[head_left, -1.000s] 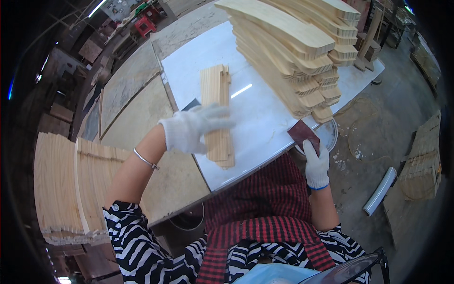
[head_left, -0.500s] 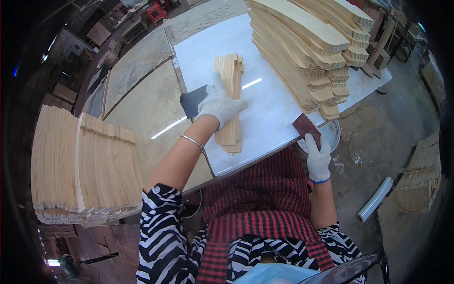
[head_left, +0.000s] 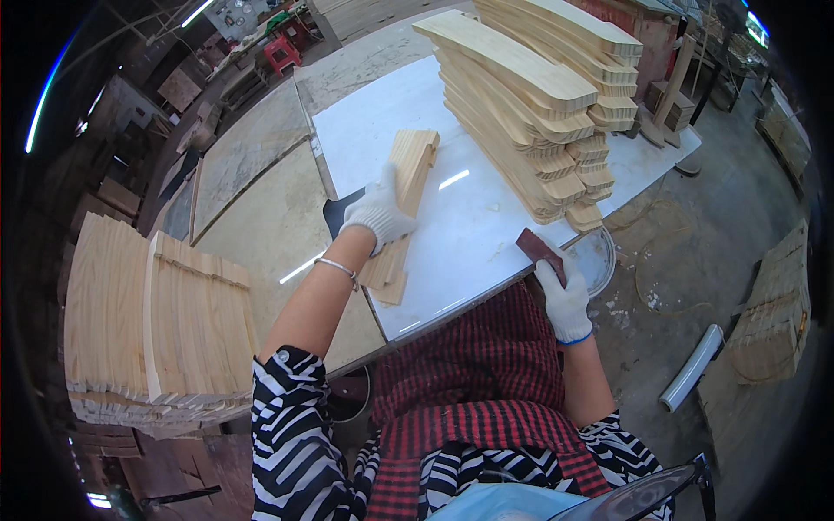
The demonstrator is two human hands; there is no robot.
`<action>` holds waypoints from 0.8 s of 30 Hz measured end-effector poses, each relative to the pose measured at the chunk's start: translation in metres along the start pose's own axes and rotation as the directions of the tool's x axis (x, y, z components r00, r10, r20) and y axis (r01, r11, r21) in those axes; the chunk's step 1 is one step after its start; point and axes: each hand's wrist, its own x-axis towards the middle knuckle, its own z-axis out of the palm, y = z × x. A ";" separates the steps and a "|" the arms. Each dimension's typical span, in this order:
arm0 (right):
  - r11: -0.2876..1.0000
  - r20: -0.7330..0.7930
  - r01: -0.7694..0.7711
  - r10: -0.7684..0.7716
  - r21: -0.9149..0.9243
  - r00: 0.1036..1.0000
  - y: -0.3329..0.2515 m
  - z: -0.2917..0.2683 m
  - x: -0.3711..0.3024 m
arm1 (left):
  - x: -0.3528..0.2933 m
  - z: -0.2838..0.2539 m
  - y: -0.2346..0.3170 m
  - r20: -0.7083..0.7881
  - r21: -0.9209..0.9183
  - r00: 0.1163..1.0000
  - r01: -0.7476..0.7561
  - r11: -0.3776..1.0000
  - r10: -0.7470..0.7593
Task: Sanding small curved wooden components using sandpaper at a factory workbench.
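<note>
My left hand [head_left: 380, 213], in a white knit glove, lies across a short stack of pale wooden slats [head_left: 417, 165] and grips it from above. The stack is slanted on the white board [head_left: 473, 226], its far end leaning right. Beside that hand, a dark grey sheet [head_left: 333, 212] is partly hidden by the glove. At the table's near right edge, my gloved right hand [head_left: 566, 304] is closed on a dark red piece of sandpaper [head_left: 540, 252], pinched between thumb and fingers and held apart from the slats.
A tall pile of curved wooden slats [head_left: 521, 113] stands at the far right of the board. More stacked slats [head_left: 156, 313] rise at the left. Below the table's right edge sits a round bucket [head_left: 598, 260]. A silvery roll [head_left: 691, 369] lies on the floor.
The stack of slats under my left hand has turned, its near end swinging left, and the hand has moved left and nearer. My right hand has shifted slightly left with the sandpaper.
</note>
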 end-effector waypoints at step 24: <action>0.986 -0.056 0.013 -0.022 -0.164 0.998 0.000 0.002 0.000 | -0.047 0.009 -0.072 0.009 0.251 0.821 -0.554 0.794 0.570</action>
